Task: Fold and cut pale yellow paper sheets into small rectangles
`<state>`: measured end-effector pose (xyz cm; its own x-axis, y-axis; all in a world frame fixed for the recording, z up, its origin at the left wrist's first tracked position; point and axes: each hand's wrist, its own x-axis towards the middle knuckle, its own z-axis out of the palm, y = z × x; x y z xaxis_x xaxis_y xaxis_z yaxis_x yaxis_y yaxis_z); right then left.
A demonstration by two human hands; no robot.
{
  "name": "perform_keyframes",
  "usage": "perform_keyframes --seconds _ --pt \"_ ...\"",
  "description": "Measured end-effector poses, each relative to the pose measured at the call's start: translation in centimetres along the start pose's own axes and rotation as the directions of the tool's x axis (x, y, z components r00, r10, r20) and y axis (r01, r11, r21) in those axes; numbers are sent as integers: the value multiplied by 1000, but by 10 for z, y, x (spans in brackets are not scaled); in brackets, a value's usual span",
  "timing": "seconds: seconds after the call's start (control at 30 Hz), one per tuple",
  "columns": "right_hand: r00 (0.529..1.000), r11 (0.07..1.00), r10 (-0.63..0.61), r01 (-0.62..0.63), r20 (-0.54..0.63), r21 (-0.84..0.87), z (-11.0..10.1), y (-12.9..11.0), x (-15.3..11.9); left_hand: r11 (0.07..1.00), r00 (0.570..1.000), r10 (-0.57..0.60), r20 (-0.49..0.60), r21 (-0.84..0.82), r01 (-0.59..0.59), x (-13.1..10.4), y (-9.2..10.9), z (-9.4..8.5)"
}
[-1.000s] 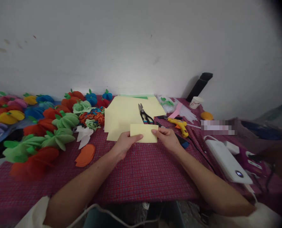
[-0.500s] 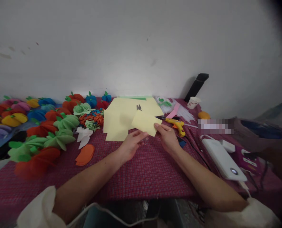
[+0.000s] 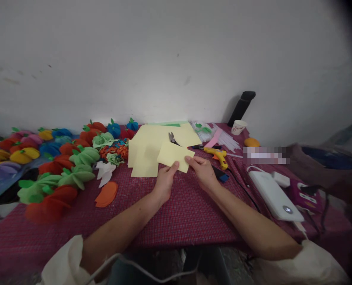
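Note:
A small pale yellow sheet (image 3: 172,156), paper or thin felt, is held up between my two hands. My left hand (image 3: 165,180) pinches its lower edge, thumb on top. At its right corner, my right hand (image 3: 203,171) grips it between thumb and fingers. Behind it lie larger yellow sheets (image 3: 144,154) of the same colour. The blades of a pair of scissors (image 3: 172,137) rest on those sheets, their handles hidden behind the held piece. To the right of the sheets sits a yellow glue gun (image 3: 219,154).
Several felt pumpkins (image 3: 75,174) crowd the left side, beside colourful scraps (image 3: 115,150). Orange felt pieces (image 3: 106,194) lie nearer me. On the right are a paper cup (image 3: 238,127), an orange fruit-like thing (image 3: 251,142), a white power bank (image 3: 275,196) and a purple power strip (image 3: 305,194).
The small yellow sheet has shifted slightly left. My left hand now has its thumb pressed on the sheet's lower edge, where before it was at the bottom corner. More of the scissors shows.

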<state>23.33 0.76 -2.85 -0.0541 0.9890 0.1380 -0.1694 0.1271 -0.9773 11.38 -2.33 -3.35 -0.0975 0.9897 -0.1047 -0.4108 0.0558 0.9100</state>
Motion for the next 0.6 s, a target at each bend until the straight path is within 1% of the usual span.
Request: perform_keyframes --seconds 0.1,0.17,0.23,0.33,0.47,0.53,0.6 --pt "1000 999 -15 15 6 -31 -2 -1 0 1000 1000 26 -2 -16 -26 -1 4 -5" --pt "999 997 -34 35 6 -64 -3 -3 0 998 999 40 21 -43 -39 -2 9 -8" --pt "999 995 -48 50 17 -89 -4 -3 0 996 999 40 34 -77 -37 -3 12 -12" --pt "999 994 -46 48 26 -96 -4 -3 0 991 1000 15 21 -134 -12 -4 13 -16" --pt "997 996 -53 57 50 -64 -2 1 -1 984 998 -39 49 -173 47 -4 7 -13" --pt "997 998 -52 54 60 -37 -2 3 -1 983 998 -35 57 -177 44 -3 6 -9" --pt "997 999 -43 45 62 -22 -3 3 0 984 998 -2 63 -179 14 -2 7 -8"
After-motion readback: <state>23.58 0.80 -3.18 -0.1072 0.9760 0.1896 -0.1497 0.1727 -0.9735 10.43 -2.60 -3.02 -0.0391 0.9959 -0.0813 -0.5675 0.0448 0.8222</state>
